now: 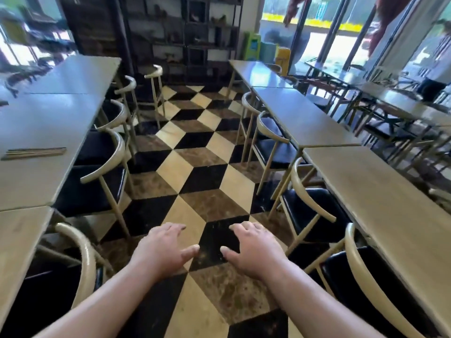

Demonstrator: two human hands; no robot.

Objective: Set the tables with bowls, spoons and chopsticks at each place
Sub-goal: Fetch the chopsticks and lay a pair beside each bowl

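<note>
left hand (162, 250): lower centre of frame, palm down over the floor, fingers spread loose, holding nothing
right hand (253, 247): lower centre, just beside the left hand but not touching it, palm down, fingers slack and open, nothing in it
forearms: both bare, reaching in from the bottom edge of the frame
chopsticks (34, 152): small bundle lying flat on the left table, left-middle of frame, near the aisle-side edge; count unclear, looks like a few pairs
left table (44, 123): long row of grey tops butted end to end, runs from lower left to upper left; dark blurred shapes at its far end, can't tell what they are
right table (380, 191): row of wood-look tops, lower right up to upper centre-right
far-right tables (395, 103): another row by the windows, upper right, blurred
chairs (105, 172): curved cream backs, black seats, tucked along both sides of the aisle
floor (195, 152): cube-pattern tiles in black, cream and brown marble, centre of frame
shelf unit (185, 32): dark open shelving against the back wall, top centre
windows (341, 25): bright glass, upper right; more glass upper left
bowls, spoons: not found in this view
</note>
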